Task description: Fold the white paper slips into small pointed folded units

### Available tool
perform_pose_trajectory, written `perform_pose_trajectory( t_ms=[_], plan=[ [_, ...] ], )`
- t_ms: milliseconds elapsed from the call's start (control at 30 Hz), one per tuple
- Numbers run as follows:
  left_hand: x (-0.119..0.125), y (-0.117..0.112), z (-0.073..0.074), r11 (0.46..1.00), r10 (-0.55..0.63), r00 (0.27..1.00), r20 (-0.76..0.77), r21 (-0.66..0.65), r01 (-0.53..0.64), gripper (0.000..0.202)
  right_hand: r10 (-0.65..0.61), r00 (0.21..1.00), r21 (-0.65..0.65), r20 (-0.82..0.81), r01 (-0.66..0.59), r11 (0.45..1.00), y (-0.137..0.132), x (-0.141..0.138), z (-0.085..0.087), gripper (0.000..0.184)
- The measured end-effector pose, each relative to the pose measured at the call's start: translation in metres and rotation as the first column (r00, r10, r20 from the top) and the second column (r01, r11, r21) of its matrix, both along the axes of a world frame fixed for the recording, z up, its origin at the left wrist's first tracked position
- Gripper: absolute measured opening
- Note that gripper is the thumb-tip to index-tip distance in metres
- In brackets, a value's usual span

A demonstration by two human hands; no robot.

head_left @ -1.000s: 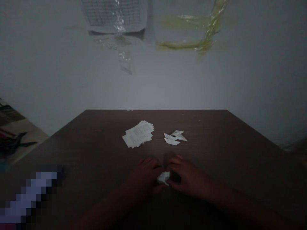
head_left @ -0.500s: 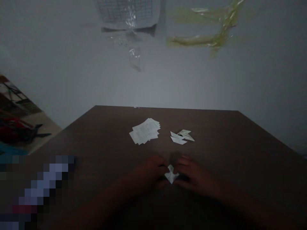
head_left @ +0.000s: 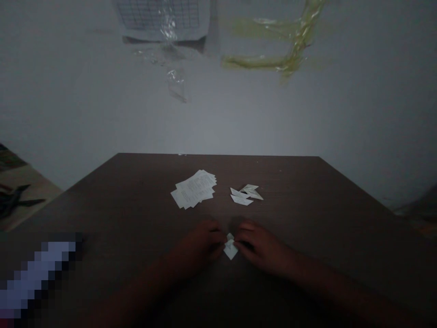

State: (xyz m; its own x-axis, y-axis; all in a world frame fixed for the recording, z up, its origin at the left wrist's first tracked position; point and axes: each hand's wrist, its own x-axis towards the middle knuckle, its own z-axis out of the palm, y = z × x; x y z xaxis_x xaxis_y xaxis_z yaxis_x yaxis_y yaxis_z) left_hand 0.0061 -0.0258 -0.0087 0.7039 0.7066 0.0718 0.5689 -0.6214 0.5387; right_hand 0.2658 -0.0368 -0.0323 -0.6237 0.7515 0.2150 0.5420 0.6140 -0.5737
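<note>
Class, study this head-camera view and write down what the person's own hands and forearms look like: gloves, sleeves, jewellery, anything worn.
The left hand and right hand are bare, with no gloves. The left forearm and right forearm are bare too, and no sleeve shows within the view. The light is too dim to tell whether any ring or other small item is worn.
</note>
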Motion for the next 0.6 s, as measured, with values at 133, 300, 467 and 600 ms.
perform_pose_trajectory(
  t_ms=[133,300,467,600],
  plan=[
    [0.001,0.002,0.002,0.992,0.122,0.984,0.127,-0.058,-0.115,0.024,-0.067,0.989,-0.015,-0.131,0.065,0.998,-0.001,-0.001,-0.001,0.014],
    [-0.001,0.003,-0.003,0.984,0.166,0.943,0.289,-0.109,-0.14,0.018,-0.239,0.911,-0.249,-0.335,0.159,0.955,0.001,-0.002,-0.008,0.015],
    [0.0,-0.001,0.0,0.959,0.278,0.872,0.403,-0.161,-0.232,0.01,-0.436,0.753,-0.528,-0.493,0.139,0.838,0.001,-0.006,-0.012,0.027],
    [0.004,-0.003,0.007,0.925,0.365,0.829,0.424,-0.265,-0.272,0.013,-0.448,0.683,-0.535,-0.577,0.098,0.839,-0.002,-0.009,-0.007,0.033]
  ],
)
